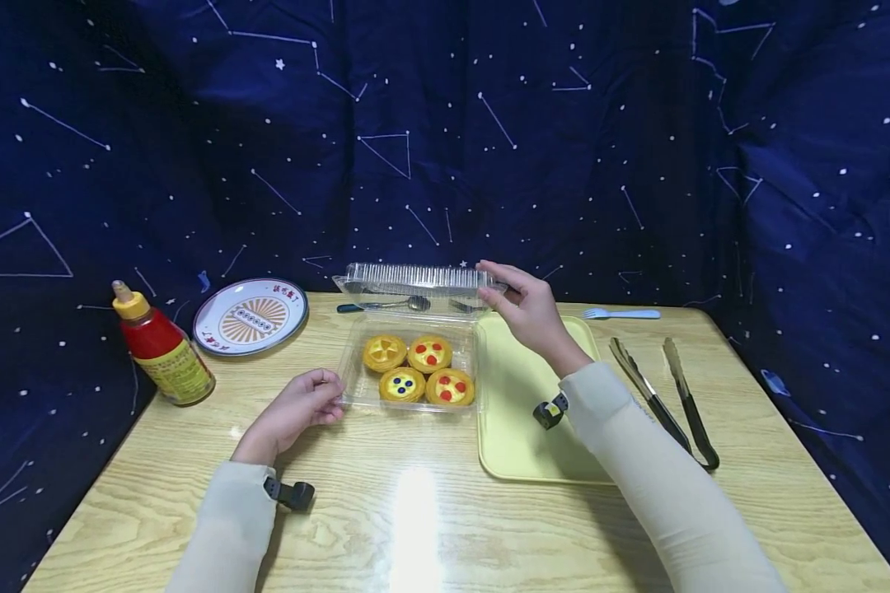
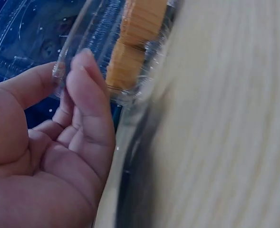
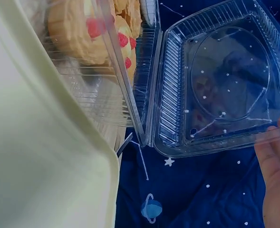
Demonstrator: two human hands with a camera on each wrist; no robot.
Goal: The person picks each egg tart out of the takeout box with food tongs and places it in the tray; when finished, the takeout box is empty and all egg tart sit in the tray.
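Observation:
A clear plastic clamshell box (image 1: 466, 336) stands on the table with its hinged lid (image 1: 415, 282) raised at the back. Inside the base lie several toy egg tarts (image 1: 402, 385), topped with red, dark blue or orange pieces. My left hand (image 1: 302, 409) pinches the rim at the box's front left corner between thumb and finger; the left wrist view shows that grip close up. At the lid's right edge, my right hand (image 1: 522, 309) holds the plastic between thumb and fingers. In the right wrist view the lid (image 3: 230, 80) tilts up from the hinge.
Right of the box lies a yellow tray (image 1: 519, 445), with metal tongs (image 1: 675, 403) beyond it. A blue fork (image 1: 623, 314) lies behind the tray. On the left are a plate (image 1: 289, 309) and a red sauce bottle (image 1: 165, 346). A spoon (image 1: 419, 303) shows behind the box.

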